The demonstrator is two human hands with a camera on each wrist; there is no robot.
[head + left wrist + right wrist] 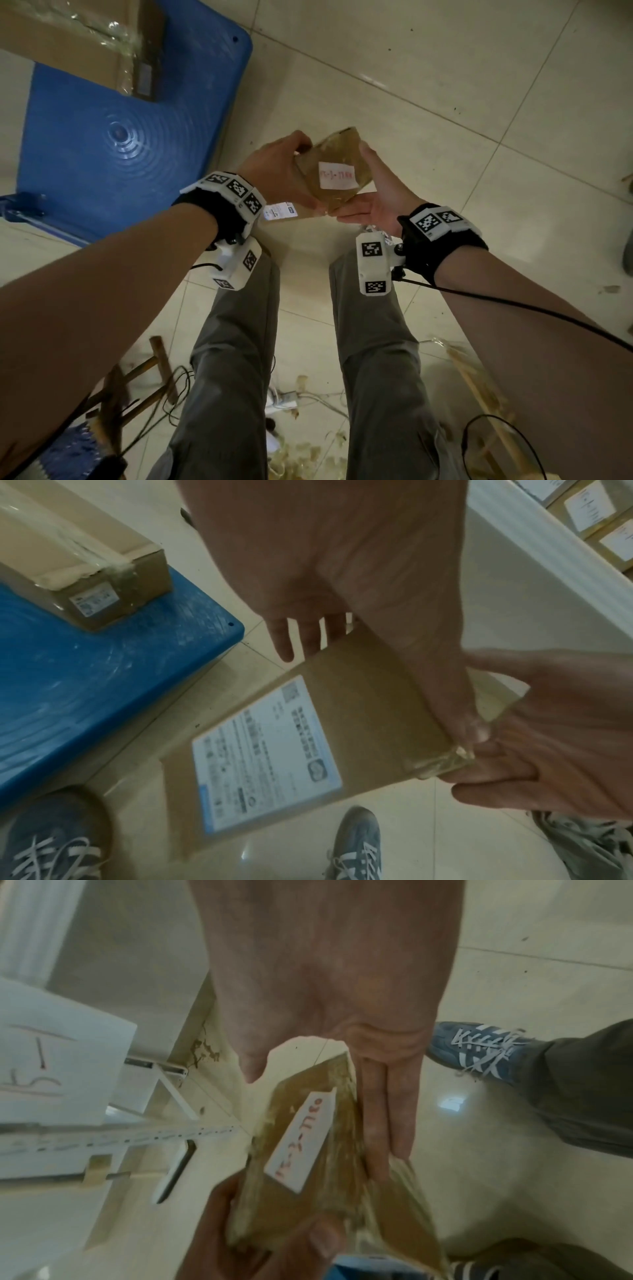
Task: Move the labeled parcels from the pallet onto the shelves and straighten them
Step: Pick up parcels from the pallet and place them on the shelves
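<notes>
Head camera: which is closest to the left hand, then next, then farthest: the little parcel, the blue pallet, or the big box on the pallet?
1. Little parcel: gripped by the left hand, with the right hand on its other side.
2. Blue pallet: on the floor, to the left.
3. Big box: on the pallet's far corner, upper left.

Wooden sticks (161, 363) on tiled floor (445, 85)

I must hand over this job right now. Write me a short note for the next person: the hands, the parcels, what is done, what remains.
Left hand: grips the left side of the small parcel, thumb on its near edge.
Right hand: flat, fingers straight, supporting the parcel's right side.
The parcel is in the air above the floor, white label facing up.
One large box sits on the blue pallet.
Some labeled parcels are already on the shelf.
Left: shelve this parcel, straighten it, then see to the large box.
</notes>
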